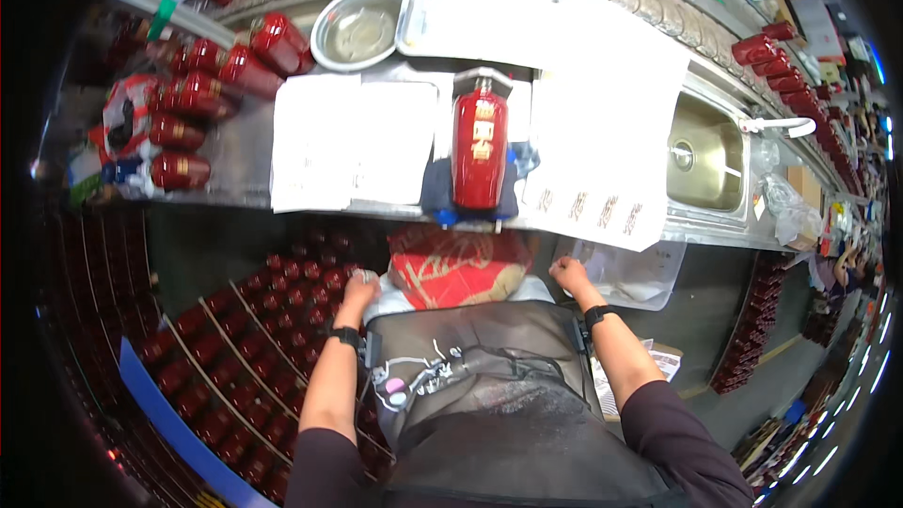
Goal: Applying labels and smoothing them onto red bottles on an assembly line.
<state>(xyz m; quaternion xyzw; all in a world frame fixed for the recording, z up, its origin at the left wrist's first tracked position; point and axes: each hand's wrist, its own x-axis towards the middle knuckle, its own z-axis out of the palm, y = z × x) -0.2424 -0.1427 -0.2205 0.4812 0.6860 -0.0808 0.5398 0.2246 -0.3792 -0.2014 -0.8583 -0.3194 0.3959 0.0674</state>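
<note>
My left hand [361, 288] is curled closed beside the left side of a red cloth or bag [461, 268] that lies over my lap. On the other side of the lap my right hand [567, 273] is also curled closed. Whatever either hand may hold is hidden or too small to make out. Ahead of me, at the bench's front edge, a glossy red bottle [480, 146] with gold lettering lies on a dark holder [442, 190]. Both hands are below the bench edge, apart from the bottle.
White paper sheets [602, 122] cover much of the bench, with another stack [313, 141] left of the bottle. Behind are a metal bowl [356, 28] and a tray [470, 19]. A sink [705, 155] is at right. Red bottles [202, 94] crowd the left; many more stand below.
</note>
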